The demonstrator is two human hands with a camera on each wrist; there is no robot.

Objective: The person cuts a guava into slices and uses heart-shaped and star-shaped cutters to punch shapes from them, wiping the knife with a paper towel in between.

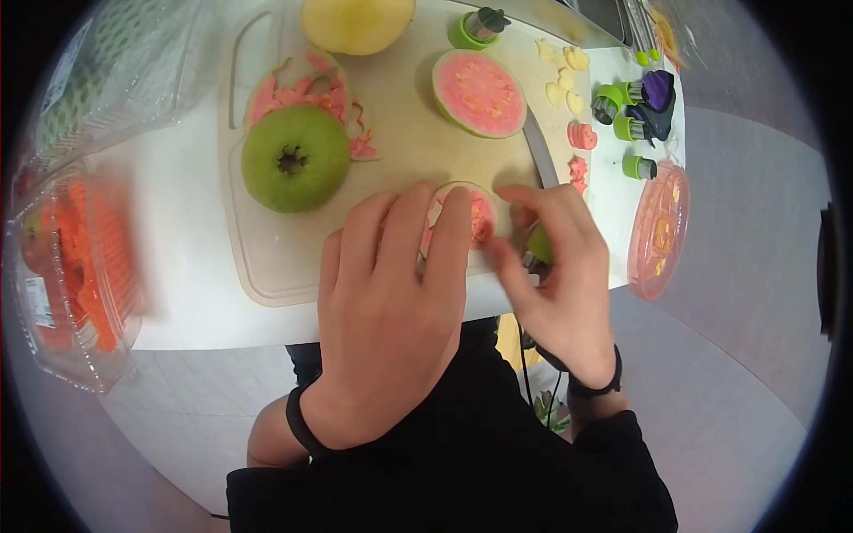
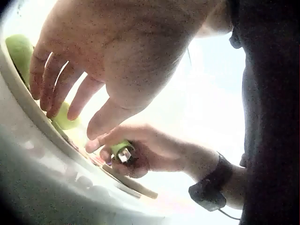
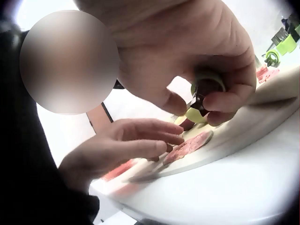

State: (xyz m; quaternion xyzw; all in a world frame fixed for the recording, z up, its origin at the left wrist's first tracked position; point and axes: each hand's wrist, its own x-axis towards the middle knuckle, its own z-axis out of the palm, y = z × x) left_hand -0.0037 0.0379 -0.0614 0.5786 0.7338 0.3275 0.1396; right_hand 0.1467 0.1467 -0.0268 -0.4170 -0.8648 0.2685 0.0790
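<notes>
My left hand lies over the near edge of the cutting board, fingers stretched out across a round pink guava slice. Curled fingers of my right hand hold a small green-rimmed metal fruit cutter in the palm, while its thumb and index finger stand apart beside the slice. Part of the slice is hidden under the left fingers. A green guava piece sits to the left, overlapping a slice with pink trimmings. Behind the hands lies a guava half, cut face up.
A knife lies along the board's right side. Another cutter and a yellow fruit are at the back. Rightward are cut pieces, more cutters and a pink dish. Clear plastic boxes stand left.
</notes>
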